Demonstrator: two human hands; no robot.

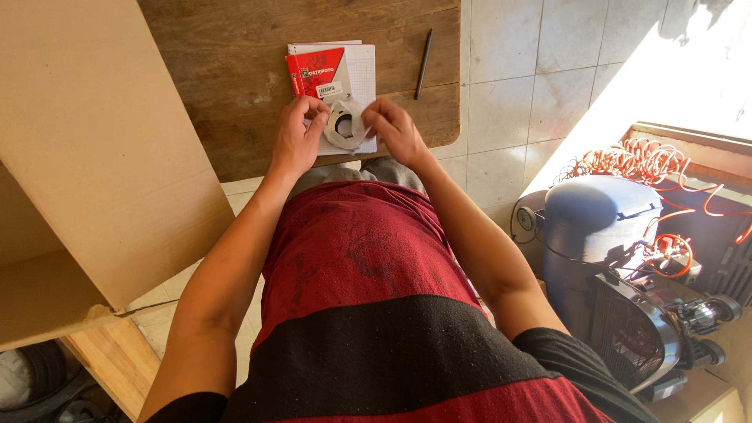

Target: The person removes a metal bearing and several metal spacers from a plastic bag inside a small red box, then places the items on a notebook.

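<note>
Held at the near edge of the wooden desk (235,94), just above a squared notebook (362,70): a small clear plastic packet (345,129) with a dark ring showing inside. Pinched at its left edge by the left hand (298,137), fingers closed narrow on the film; gripped at its right edge by the right hand (395,129), fingertips likewise closed on the plastic. Stretched between the two, apparently so the film stayed taut and the ring visible. Kept low over the notebook, probably so anything dropped would land on paper, not on the tiled floor (509,94). Tucked partly under the packet, a red printed card (317,72), lying flat on the notebook. Laid apart at the right of the notebook, a dark pen (424,63), well clear of both hands. Standing at the left, a large cardboard box (86,157); at the right on the floor, a blue compressor (603,235) with coiled orange hose (634,160).
</note>
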